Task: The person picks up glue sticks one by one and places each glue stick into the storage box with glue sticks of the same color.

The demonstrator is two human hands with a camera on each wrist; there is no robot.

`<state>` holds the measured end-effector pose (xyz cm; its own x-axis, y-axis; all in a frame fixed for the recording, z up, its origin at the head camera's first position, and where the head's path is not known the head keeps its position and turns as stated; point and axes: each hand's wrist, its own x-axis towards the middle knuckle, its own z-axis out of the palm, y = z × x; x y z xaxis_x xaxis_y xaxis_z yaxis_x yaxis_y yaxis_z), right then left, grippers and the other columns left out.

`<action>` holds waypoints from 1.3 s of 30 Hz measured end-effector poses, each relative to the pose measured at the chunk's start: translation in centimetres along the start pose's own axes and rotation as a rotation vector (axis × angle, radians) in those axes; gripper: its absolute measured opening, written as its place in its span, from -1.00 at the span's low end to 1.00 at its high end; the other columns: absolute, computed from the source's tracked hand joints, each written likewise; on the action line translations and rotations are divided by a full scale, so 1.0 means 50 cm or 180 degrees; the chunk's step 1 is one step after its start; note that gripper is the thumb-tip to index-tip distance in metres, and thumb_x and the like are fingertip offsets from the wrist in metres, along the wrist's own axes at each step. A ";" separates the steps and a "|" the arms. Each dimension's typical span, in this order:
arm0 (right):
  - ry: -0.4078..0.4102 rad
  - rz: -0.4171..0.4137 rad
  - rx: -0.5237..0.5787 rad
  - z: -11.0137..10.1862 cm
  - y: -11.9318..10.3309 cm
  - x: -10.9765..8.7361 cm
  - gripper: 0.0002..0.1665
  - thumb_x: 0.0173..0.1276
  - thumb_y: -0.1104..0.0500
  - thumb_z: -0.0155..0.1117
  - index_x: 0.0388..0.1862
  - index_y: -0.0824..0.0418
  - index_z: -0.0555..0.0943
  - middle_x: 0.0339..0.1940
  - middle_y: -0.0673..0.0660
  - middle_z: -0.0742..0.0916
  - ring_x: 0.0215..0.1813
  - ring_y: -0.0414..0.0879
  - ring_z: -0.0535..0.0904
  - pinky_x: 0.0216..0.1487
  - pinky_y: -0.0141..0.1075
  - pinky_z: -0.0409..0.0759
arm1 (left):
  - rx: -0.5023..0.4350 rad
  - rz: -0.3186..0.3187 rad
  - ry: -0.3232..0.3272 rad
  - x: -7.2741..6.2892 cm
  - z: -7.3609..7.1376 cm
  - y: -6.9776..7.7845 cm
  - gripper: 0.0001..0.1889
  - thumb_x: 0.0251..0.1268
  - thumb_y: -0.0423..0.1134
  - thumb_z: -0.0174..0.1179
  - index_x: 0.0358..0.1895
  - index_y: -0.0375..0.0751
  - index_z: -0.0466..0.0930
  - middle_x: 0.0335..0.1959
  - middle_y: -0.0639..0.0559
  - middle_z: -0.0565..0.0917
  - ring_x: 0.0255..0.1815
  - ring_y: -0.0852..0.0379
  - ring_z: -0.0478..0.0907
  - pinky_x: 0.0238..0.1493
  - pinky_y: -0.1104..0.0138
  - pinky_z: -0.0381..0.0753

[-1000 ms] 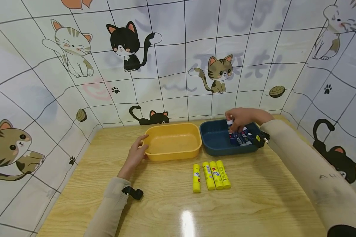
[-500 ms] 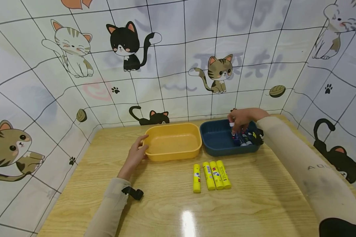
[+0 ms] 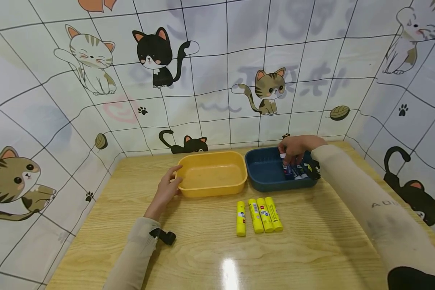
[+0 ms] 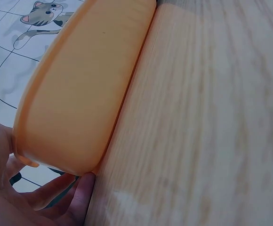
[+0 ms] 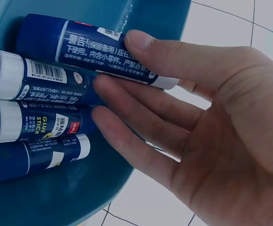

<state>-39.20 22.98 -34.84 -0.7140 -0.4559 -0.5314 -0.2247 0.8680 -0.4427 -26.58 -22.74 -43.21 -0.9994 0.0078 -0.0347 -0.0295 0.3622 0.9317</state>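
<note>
My right hand [image 3: 295,147] reaches into the dark blue plastic tray [image 3: 268,184] and pinches a blue glue stick [image 5: 94,49] by its white-ended part, thumb on top and fingers beneath. In the right wrist view, several more blue glue sticks [image 5: 37,120] lie side by side below the held one, and two fingertips come right up to them. My left hand [image 3: 165,187] grips the left end of the yellow plastic tray [image 3: 212,191]. In the left wrist view its thumb is at the rim and the fingers curl around the end, near the table.
The two trays stand side by side against the cat-patterned wall covering [image 3: 217,72]. In front of them, on the wooden table [image 3: 203,245], lie three yellow glue sticks [image 3: 265,214] in a group. Another yellow glue stick [image 3: 241,218] lies just left of them.
My right hand has shifted slightly right and settled a little lower in the blue tray, with the glue stick in its fingers. The left hand stays on the yellow tray.
</note>
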 end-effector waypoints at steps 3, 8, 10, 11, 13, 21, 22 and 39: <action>0.0066 0.0025 -0.0028 0.000 -0.004 -0.001 -0.72 0.46 0.25 0.33 -0.08 0.33 0.41 -0.18 0.23 0.67 -0.13 0.11 0.73 -0.10 -0.02 0.76 | 0.0001 0.0004 -0.0004 0.004 0.001 -0.004 -0.44 0.59 -0.33 -0.02 0.59 -0.20 0.23 0.36 -0.50 0.38 0.19 -0.37 0.58 0.08 -0.07 0.76; 0.0169 0.0025 -0.0095 0.002 -0.004 0.001 -0.75 0.46 0.26 0.32 -0.08 0.34 0.44 -0.18 0.25 0.69 -0.15 0.11 0.72 -0.12 -0.02 0.76 | -0.0021 0.0002 0.0039 0.035 0.002 -0.049 -0.44 0.60 -0.31 -0.03 0.60 -0.12 0.23 0.37 -0.46 0.37 0.16 -0.31 0.60 0.01 -0.03 0.79; 0.0166 0.0002 -0.0093 0.003 -0.001 0.005 -0.74 0.47 0.27 0.31 -0.05 0.36 0.44 -0.18 0.25 0.70 -0.16 0.11 0.72 -0.13 -0.02 0.76 | -0.0009 0.0011 0.0068 0.043 0.002 -0.064 -0.44 0.60 -0.29 -0.03 0.60 -0.08 0.23 0.38 -0.45 0.37 0.16 -0.27 0.61 -0.03 0.04 0.80; 0.0163 0.0004 -0.0088 0.004 0.001 0.008 -0.74 0.47 0.27 0.31 -0.04 0.37 0.44 -0.19 0.24 0.70 -0.17 0.10 0.71 -0.13 -0.02 0.76 | 0.0002 0.0021 0.0083 0.046 0.002 -0.069 -0.44 0.60 -0.28 -0.02 0.60 -0.06 0.24 0.38 -0.44 0.37 0.16 -0.26 0.61 -0.04 0.08 0.81; 0.0166 0.0038 -0.0064 0.004 0.006 0.014 -0.74 0.47 0.26 0.31 -0.03 0.35 0.46 -0.21 0.22 0.70 -0.20 0.07 0.70 -0.14 -0.04 0.75 | 0.0036 0.0045 0.0114 0.048 0.003 -0.074 -0.45 0.60 -0.27 -0.01 0.59 -0.03 0.27 0.38 -0.42 0.38 0.15 -0.23 0.61 -0.08 0.15 0.81; 0.0213 0.0122 -0.0216 0.003 0.008 0.025 -0.73 0.47 0.22 0.32 0.00 0.35 0.52 -0.26 0.21 0.66 -0.27 0.05 0.68 -0.20 -0.09 0.76 | 0.0057 0.0100 0.0171 0.049 0.004 -0.074 -0.47 0.59 -0.27 0.00 0.55 0.02 0.32 0.33 -0.40 0.41 0.13 -0.24 0.62 -0.19 0.27 0.80; 0.0212 0.0132 -0.0209 0.003 0.008 0.026 -0.72 0.47 0.22 0.32 0.02 0.36 0.52 -0.25 0.22 0.66 -0.25 0.07 0.69 -0.20 -0.08 0.77 | 0.0048 0.0100 0.0160 0.049 0.004 -0.073 -0.47 0.59 -0.27 0.00 0.56 0.01 0.31 0.34 -0.40 0.40 0.14 -0.25 0.62 -0.19 0.27 0.81; 0.0279 0.0181 -0.0287 0.020 0.023 0.044 -0.63 0.52 0.19 0.26 0.18 0.38 0.55 -0.16 0.27 0.70 -0.18 0.05 0.70 -0.17 -0.15 0.78 | -0.0009 0.0039 0.0068 0.050 -0.003 -0.062 -0.44 0.60 -0.27 -0.01 0.60 -0.05 0.25 0.38 -0.45 0.38 0.21 -0.32 0.60 -0.10 0.14 0.82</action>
<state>-40.35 22.78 -37.24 -0.7817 -0.3900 -0.4867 -0.2382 0.9079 -0.3450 -29.01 -23.99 -46.12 -0.9998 -0.0078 -0.0155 -0.0173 0.3595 0.9330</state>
